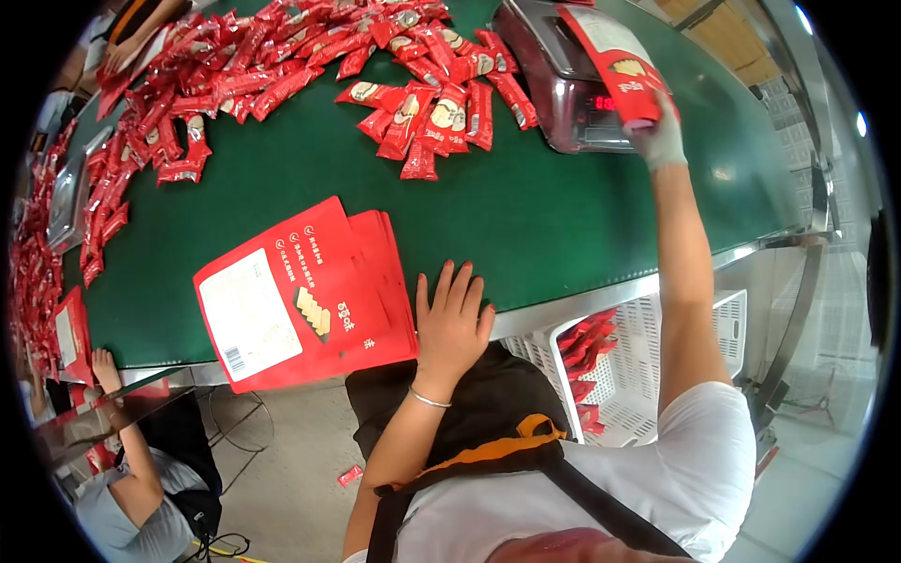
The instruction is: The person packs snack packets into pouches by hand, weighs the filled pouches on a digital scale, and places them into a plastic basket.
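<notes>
My left hand (pixel 452 324) lies flat at the table's front edge, fingers apart and pointing away from me, beside a stack of flat red pouches (pixel 380 272) with a white label on the top one. My right hand (pixel 659 136), in a light glove, grips the lower end of a red pouch (pixel 615 61). That pouch is at the scale (pixel 563 84), over its right side, and partly covers the red digits. Whether it touches the scale I cannot tell. Small red packets (pixel 432 117) lie loose to the left of the scale.
A large heap of red packets (pixel 282 56) spreads over the green table (pixel 310 169). A clear tray (pixel 70 202) stands at the far left. Below the table edge, a white crate (pixel 633 399) holds red pouches. A co-worker (pixel 141 479) is at the lower left; others are at the upper left.
</notes>
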Available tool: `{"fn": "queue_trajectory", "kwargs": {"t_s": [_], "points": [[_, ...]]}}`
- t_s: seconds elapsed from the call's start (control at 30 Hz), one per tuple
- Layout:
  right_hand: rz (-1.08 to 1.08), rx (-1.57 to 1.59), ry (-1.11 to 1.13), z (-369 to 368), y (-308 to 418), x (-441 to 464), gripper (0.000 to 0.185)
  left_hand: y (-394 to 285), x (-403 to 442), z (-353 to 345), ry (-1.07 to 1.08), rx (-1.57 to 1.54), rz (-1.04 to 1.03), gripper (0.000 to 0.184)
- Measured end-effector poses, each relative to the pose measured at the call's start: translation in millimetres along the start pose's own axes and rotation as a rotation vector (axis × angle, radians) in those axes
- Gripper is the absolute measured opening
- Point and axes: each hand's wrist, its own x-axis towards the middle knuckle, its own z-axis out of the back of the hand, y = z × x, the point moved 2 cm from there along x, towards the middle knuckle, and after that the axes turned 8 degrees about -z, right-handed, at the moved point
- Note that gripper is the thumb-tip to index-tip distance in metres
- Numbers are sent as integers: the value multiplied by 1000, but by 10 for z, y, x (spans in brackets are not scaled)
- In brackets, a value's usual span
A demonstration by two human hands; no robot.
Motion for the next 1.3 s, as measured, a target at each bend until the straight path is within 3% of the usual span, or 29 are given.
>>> {"fn": "queue_trajectory", "kwargs": {"t_s": [0.07,0.17,0.2,0.23,0.27,0.33,0.37,0.43,0.53,0.57,0.63,0.67,0.7,0.73,0.77,0.83,0.87,0.9,0.93,1.0,1.1,1.13,1.17,1.27,1.3], "points": [[39,49,42,166,78,507,39,12,-6,-5,3,-2,-8,37],[168,-211,86,583,858,179,26,90,-44,-47,-3,5,-27,34],[289,-425,34,706,1147,-350,24,110,-53,-62,-2,27,-52,33],[276,-428,-117,940,1416,-843,25,71,-21,-19,-17,18,-62,32],[154,-429,-8,1389,1718,-1265,26,88,-35,-49,-20,38,-88,31],[189,-533,-254,1675,1843,-2421,35,33,-24,-69,-33,91,-90,30],[242,-506,-261,1953,1831,-2837,32,40,-42,-100,-38,117,-105,30],[260,-544,-379,2373,1701,-3522,45,36,-44,-123,-41,166,-135,31],[23,-699,-673,3447,1213,-3931,43,32,-48,-137,-11,201,-162,30],[-128,-794,-684,3937,967,-3922,36,38,-52,-148,8,207,-166,30],[-76,-903,-618,4910,257,-3755,26,54,-60,-151,38,228,-167,31],[-189,-1086,-633,5174,-46,-3671,26,72,-64,-161,49,242,-166,31],[-234,-1622,-474,6102,-590,-3534,28,102,-78,-171,60,246,-178,33],[-313,-1968,-354,6270,-916,-3430,28,92,-74,-163,72,252,-174,33],[-378,-1816,-568,6892,-1501,-3309,21,82,-71,-168,79,261,-167,33],[-562,-2017,-329,7125,-2105,-3160,30,74,-70,-157,106,290,-143,32],[-624,-1864,-507,7483,-2556,-3113,34,40,-60,-157,107,269,-125,32],[-644,-1420,-927,7107,-2731,-3117,38,35,-83,-163,114,293,-101,32],[-672,-1365,-858,7246,-2968,-3038,45,5,-44,-169,120,299,-91,32],[-744,-1135,-943,7342,-3273,-2935,46,-11,11,-144,130,323,-98,33],[-689,-1117,-822,7409,-3298,-2732,53,73,-28,-140,127,325,-123,33],[-571,-1329,-880,7049,-2921,-2708,56,205,-42,-130,109,311,-125,34],[-669,-1435,-828,6864,-2754,-2672,47,212,-93,-298,145,257,-89,35],[-327,-1572,-521,5921,-2153,-2484,35,154,-96,42,64,322,-43,36],[124,-901,-762,5216,-1694,-2772,39,89,-83,-17,111,345,-63,35]]}}
